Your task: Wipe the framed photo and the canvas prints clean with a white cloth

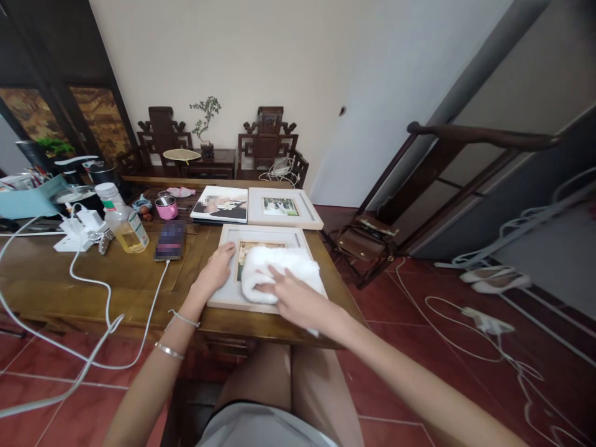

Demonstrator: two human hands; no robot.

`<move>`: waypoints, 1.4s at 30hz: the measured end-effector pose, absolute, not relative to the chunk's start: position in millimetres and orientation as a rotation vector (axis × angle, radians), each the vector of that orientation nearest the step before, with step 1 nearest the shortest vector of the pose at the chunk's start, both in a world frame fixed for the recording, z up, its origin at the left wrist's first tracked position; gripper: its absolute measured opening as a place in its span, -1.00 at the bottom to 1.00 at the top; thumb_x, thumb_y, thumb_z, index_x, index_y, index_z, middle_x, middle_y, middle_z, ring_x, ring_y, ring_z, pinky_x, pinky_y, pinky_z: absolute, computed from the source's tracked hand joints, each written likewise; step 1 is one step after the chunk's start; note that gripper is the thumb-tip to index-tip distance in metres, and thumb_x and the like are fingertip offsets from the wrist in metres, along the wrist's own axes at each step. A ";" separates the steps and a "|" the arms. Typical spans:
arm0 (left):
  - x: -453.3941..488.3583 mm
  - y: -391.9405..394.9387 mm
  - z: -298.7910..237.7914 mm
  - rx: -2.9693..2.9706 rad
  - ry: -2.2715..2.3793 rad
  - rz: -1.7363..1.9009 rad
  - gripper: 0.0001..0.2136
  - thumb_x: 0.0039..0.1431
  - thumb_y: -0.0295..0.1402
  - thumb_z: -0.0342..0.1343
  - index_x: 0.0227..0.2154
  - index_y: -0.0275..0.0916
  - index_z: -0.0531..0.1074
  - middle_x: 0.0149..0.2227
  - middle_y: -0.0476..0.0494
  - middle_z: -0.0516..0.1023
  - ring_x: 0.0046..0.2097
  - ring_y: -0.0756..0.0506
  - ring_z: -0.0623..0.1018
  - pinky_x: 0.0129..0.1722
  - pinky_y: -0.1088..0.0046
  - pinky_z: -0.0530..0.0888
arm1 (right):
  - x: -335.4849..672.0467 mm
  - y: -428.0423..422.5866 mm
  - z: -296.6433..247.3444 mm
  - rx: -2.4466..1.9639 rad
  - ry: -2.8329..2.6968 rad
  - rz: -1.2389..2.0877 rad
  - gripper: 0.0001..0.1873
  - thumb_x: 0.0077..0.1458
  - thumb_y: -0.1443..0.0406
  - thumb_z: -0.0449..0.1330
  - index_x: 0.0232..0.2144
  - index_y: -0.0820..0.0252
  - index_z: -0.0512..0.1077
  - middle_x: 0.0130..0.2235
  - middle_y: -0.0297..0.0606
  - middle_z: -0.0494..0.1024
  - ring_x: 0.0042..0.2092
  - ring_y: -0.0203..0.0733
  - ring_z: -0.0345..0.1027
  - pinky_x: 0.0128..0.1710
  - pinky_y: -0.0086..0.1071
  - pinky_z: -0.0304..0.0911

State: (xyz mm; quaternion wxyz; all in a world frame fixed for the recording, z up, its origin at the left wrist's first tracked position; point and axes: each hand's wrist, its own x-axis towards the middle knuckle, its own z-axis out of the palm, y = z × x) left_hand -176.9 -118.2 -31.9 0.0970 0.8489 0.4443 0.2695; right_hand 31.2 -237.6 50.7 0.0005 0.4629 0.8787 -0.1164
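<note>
A light-coloured picture frame (265,231) lies flat near the front edge of the wooden table. My left hand (218,267) grips its left side, the fingers reaching onto the border. A folded white cloth (284,259) lies over the right and middle of the frame, hiding much of the small picture inside. My right hand (297,298) is on the cloth, its fingers pressing into the folds and the thumb side partly hidden. Just behind are a second picture frame (305,208) and a white-edged photo panel (221,205), side by side.
Left of the frame lie a phone (170,241) on a charging cable, a bottle of yellowish liquid (121,220), a pink mug (166,207) and a white power strip (74,239). A wooden chair (395,205) with a brown bag (365,239) stands beyond the table's right edge. Cables trail across the floor.
</note>
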 end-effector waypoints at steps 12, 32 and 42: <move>-176.9 -120.3 -30.3 2.483 1.347 0.795 -0.42 -0.05 -0.75 -0.19 0.08 -0.41 0.35 0.19 -0.34 0.33 0.25 -0.16 0.28 0.25 0.19 0.23 | 32.7 -170.3 32.2 1.517 2.736 -0.070 -0.27 -0.11 0.59 -0.02 0.14 0.15 0.33 0.33 -0.14 0.04 0.33 0.27 -0.27 0.15 0.34 -0.19; -173.8 -138.8 -3.0 2.258 1.189 1.070 -0.49 0.36 -0.16 -0.30 0.23 -0.38 0.12 0.27 -0.27 0.19 0.29 -0.09 0.20 0.30 0.30 0.10 | -18.4 -143.0 41.5 1.587 2.698 -0.100 -0.39 0.04 0.54 -0.01 0.16 0.23 0.28 0.33 -0.05 0.01 0.31 0.37 -0.27 0.11 0.41 -0.16; -175.0 -131.1 -8.6 2.184 1.331 1.108 -0.60 0.34 -0.28 -0.23 0.04 -0.34 0.38 0.10 -0.26 0.45 0.16 -0.14 0.41 0.20 0.26 0.29 | -18.6 -239.6 71.1 1.221 2.756 -0.416 -0.35 -0.04 0.55 -0.02 0.11 0.14 0.35 0.25 -0.02 0.22 0.23 0.36 0.01 0.02 0.32 0.10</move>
